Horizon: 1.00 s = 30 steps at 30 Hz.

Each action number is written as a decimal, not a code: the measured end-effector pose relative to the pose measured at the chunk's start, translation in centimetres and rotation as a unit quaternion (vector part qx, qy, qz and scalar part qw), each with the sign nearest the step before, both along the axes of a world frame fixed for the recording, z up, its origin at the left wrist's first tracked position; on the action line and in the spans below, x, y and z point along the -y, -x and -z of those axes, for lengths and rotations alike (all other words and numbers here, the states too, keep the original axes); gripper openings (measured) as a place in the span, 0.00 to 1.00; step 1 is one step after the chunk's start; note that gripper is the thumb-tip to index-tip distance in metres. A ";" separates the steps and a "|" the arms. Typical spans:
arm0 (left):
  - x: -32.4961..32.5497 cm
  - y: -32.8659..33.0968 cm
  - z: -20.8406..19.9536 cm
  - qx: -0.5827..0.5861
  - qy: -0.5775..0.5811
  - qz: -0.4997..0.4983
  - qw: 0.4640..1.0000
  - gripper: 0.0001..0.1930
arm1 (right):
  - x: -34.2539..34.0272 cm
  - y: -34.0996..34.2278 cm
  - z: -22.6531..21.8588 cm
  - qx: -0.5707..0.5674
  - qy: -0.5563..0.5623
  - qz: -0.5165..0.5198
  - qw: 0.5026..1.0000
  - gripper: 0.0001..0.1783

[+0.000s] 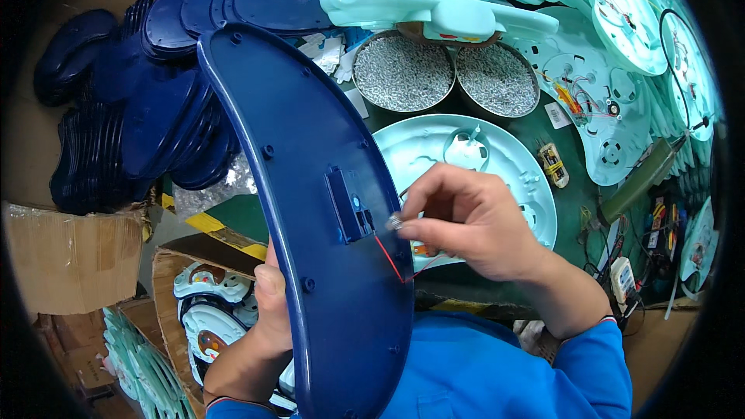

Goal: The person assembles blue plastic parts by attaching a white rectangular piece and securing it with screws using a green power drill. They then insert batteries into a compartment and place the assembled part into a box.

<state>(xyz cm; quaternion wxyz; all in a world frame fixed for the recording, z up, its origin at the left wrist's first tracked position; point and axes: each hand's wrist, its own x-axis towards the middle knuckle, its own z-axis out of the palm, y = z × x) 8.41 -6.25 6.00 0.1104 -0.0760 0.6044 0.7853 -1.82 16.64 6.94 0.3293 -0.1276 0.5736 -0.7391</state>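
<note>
My left hand (272, 302) grips the left edge of a long, curved, dark blue plastic panel (291, 124), held up and tilted. Its inner side faces me, with several screw posts and a raised rectangular housing (348, 206) in the middle. From the housing a red wire (388, 256) runs to the right, passing below my right hand. The fingers of my right hand (473, 221) are closed in a pinch on a small silvery metal piece (394, 223), just over the panel's right edge. Its exact kind is too small to tell. Behind that hand lies a round mint-green shell (508, 151).
Two round tins (403, 70) full of small silvery pieces stand at the back. Dark blue panels (155, 101) are stacked at left, mint-green shells (621, 8) at the back right. A green-handled tool (640, 178) hangs at right. An open carton (167, 295) sits lower left.
</note>
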 end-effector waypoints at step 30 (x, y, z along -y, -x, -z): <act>0.8 -0.6 1.1 -0.027 0.016 -0.007 0.999 0.59 | 3.0 -2.7 3.7 -0.421 -0.049 0.126 0.897 0.12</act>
